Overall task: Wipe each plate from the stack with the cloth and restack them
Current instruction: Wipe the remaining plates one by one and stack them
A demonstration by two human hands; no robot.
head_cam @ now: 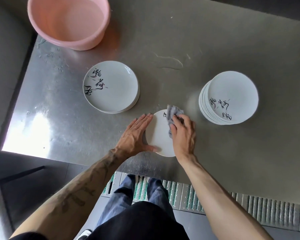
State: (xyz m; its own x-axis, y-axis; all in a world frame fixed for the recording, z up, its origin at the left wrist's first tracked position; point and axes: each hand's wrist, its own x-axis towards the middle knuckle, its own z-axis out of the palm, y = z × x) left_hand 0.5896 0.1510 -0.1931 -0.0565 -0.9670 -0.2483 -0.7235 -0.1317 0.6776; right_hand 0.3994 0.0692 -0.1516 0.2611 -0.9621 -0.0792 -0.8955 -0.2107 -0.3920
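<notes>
Right grip point(183, 134) clamped on cloth point(174, 112), wiping plate point(160, 135) near table point(68, 122) front edge | left grip point(137, 134) apart, steadying rim | I judge short stack point(111, 86) done, tall stack point(229, 97) left

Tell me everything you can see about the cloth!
The cloth is a small grey rag, crumpled and soft-looking. The right hand bunches it and presses it onto the white plate on the metal table, partly covering the plate's black writing. Part of it sticks out past the fingertips. Whether it is wet cannot be told.
</notes>
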